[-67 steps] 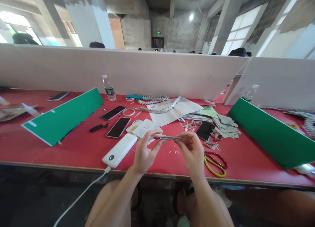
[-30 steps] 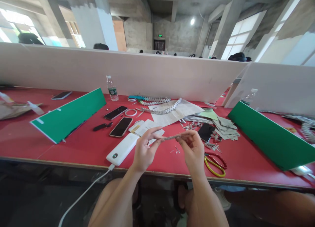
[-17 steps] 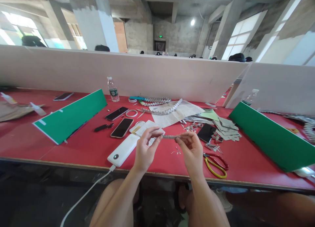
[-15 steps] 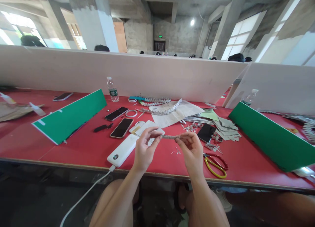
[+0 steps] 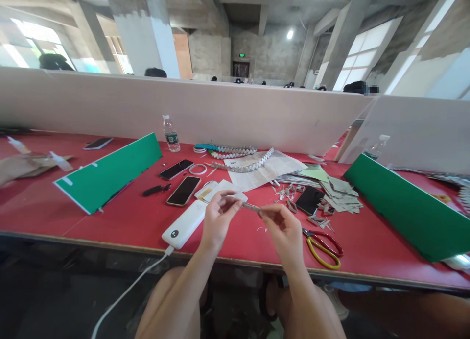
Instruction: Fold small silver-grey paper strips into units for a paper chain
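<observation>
A narrow folded paper strip is pinched at both ends just above the red table. My left hand grips its left end between thumb and fingers. My right hand pinches its right end. Small folded paper pieces lie scattered on the table beyond my hands. A long chain of folded paper lies on a newspaper sheet farther back.
A white power bank with a cable lies left of my hands, two phones behind it, another phone at right. Red-and-yellow scissors lie near the front edge. Green boards stand on both sides; a water bottle stands by the white partition.
My hands have come slightly closer together and the strip now tilts down to the right. My right hand has dropped a little. The view has shifted slightly.
</observation>
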The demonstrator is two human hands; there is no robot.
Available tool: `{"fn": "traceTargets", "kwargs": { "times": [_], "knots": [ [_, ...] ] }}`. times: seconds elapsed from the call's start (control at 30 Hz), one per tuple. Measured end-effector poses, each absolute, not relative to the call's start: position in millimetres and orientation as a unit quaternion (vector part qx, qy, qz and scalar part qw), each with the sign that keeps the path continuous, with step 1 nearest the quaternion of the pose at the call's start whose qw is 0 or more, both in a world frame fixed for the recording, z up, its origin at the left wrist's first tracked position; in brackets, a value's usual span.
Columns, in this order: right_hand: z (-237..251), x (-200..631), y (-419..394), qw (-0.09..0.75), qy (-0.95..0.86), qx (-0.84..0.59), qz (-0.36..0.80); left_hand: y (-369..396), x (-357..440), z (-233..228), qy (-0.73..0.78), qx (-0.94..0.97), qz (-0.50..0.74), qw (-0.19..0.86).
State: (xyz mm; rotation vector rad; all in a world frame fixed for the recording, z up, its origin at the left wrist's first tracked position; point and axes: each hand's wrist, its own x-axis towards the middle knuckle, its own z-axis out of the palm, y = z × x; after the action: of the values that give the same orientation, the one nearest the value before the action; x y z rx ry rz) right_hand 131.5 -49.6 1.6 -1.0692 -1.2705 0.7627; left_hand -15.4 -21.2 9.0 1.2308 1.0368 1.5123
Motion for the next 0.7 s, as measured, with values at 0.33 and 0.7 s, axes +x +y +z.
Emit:
{"fn": "traceTargets", "kwargs": {
  "times": [0.33, 0.7],
  "knots": [
    [-6, 120, -45, 0.563, -0.582, -0.425, 0.405, -18, -19, 7, 0.429, 0.465, 0.621, 0.463],
    [-2, 124, -43, 0.571, -0.533, -0.421, 0.460, -22, -27, 12, 0.426, 0.495, 0.598, 0.464]
  ]
}}
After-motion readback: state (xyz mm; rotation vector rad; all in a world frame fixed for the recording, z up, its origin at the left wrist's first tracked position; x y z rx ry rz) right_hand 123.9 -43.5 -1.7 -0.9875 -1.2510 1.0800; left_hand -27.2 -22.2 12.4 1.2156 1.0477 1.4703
